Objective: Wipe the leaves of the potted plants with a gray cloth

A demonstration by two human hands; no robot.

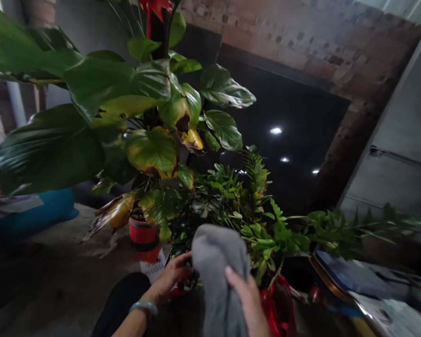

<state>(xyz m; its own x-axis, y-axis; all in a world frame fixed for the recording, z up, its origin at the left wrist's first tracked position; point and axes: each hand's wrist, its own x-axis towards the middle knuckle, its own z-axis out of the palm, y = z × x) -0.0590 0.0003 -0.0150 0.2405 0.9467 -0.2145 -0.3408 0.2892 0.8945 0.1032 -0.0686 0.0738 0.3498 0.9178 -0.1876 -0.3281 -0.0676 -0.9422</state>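
In my right hand (247, 299) is a grey cloth (219, 262), folded over with a rounded upper end, slightly blurred. My thumb lies across its front; the other fingers are behind it, out of sight. My left hand (173, 276), with a pale bracelet at the wrist, is just left of the cloth. Its fingers are bent but apart, the index finger reaching to the cloth's edge; I cannot tell if it touches. Beyond both hands grow low green plants (228, 201). A taller plant (154, 150) with big glossy leaves, several browned or yellowed, rises at the left.
A red pot (143, 231) stands left of my hands, beside a printed paper (154, 267). To the right are a red plastic bag (279, 309) and a table edge (331, 278) with items on it. A dark glossy panel (266, 121) leans against the brick wall (284, 37).
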